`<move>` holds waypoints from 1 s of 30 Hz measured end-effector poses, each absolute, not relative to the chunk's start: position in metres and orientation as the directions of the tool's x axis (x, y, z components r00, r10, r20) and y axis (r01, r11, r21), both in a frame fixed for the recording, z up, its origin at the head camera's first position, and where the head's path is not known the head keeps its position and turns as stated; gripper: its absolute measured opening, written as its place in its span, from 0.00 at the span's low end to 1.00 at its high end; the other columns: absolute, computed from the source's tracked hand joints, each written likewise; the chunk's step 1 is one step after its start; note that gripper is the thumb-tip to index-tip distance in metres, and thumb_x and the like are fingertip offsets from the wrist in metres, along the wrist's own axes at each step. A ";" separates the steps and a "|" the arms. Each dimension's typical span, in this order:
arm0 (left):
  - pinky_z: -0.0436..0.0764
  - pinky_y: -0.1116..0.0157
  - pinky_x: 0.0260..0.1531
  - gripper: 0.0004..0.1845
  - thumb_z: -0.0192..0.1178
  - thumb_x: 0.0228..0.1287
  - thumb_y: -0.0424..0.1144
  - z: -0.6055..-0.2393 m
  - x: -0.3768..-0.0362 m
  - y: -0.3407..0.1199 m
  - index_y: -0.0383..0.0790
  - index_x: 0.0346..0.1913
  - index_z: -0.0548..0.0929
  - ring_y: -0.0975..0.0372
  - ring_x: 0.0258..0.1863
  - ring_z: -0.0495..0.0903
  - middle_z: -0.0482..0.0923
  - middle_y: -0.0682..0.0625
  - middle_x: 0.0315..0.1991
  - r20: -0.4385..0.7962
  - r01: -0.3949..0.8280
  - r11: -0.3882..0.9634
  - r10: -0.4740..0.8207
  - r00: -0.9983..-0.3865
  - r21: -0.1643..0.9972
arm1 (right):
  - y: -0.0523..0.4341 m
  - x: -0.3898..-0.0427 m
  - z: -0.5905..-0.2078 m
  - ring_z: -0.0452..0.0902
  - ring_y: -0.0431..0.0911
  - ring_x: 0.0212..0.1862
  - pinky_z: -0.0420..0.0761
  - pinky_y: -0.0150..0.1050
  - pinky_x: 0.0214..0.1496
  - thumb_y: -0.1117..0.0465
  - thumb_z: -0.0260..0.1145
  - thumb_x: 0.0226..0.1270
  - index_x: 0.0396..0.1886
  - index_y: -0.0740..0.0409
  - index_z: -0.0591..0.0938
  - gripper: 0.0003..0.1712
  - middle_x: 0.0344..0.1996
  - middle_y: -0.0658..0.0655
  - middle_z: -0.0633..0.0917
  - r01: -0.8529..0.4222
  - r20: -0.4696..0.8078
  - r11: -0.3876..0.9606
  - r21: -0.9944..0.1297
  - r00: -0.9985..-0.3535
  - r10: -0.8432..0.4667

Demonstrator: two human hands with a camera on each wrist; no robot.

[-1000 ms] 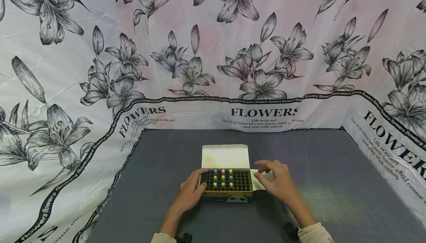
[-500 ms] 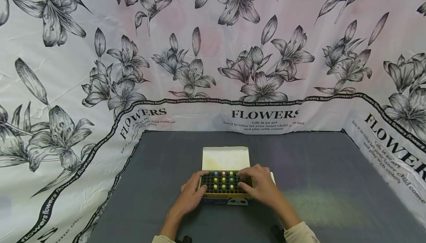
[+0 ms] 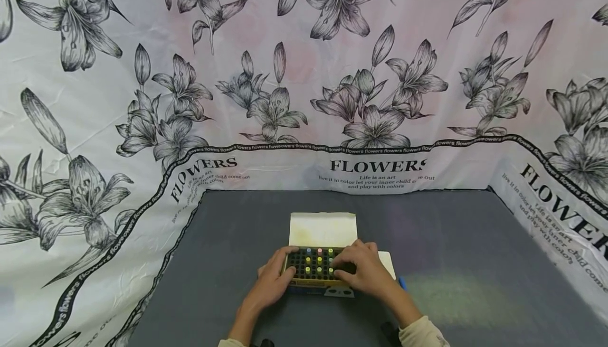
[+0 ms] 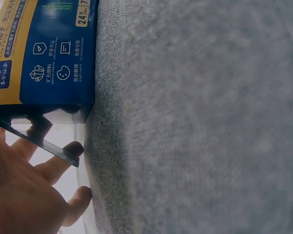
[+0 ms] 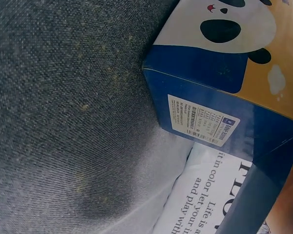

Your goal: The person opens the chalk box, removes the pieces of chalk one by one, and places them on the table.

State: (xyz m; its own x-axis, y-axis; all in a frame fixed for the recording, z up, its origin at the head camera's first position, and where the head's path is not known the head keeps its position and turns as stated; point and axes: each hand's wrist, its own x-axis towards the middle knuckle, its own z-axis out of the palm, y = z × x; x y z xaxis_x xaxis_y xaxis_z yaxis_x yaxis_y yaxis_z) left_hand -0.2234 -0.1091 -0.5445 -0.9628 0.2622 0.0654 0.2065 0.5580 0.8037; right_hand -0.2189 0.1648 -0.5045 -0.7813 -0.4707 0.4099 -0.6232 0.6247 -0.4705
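- A small open cardboard box (image 3: pixel 319 275), blue and yellow with a panda printed on its side, sits on a dark grey felt-like table cover (image 3: pixel 465 241), near the front edge and about midway across. Its pale lid flap (image 3: pixel 323 229) stands open on the far side.
- Inside the box is a black grid insert (image 3: pixel 299 265) with many small holes. A few short coloured chalk sticks (image 3: pixel 319 260), pink, yellow, green and blue, stand upright in the holes near the middle.
- The left hand (image 3: pixel 272 282) rests against the left end of the box, fingers curled around its corner, holding it steady.
- The right hand (image 3: pixel 363 273) lies over the right part of the grid with fingers bent down toward the sticks. Whether the fingertips pinch a stick cannot be told, because the hand hides them.
- Risk, as a judgement: the sticks look thin and brittle, so a sideways pull could snap one inside its hole.
- Risk: the box looks light; if the left hand loosens, an upward tug could lift or tip the whole box and spill the sticks.
- Risk: the right hand's knuckles hover just beside the neighbouring sticks and could knock them askew.
- Risk: a thin blue object (image 3: pixel 402 283) lies on the cover just right of the right wrist, and the sleeve could nudge it.
- A white cloth backdrop printed with black lilies (image 3: pixel 304 72) surrounds the table.
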 end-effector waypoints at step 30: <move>0.53 0.31 0.63 0.22 0.48 0.77 0.44 -0.547 -0.222 -0.107 0.64 0.70 0.69 0.46 0.77 0.63 0.67 0.50 0.74 0.061 0.195 0.551 0.252 -0.966 0.812 | 0.162 -0.218 -0.511 0.66 0.34 0.40 0.56 0.47 0.48 0.57 0.78 0.58 0.37 0.38 0.90 0.09 0.34 0.37 0.86 -0.626 0.445 0.632 -0.456 -0.776 -0.447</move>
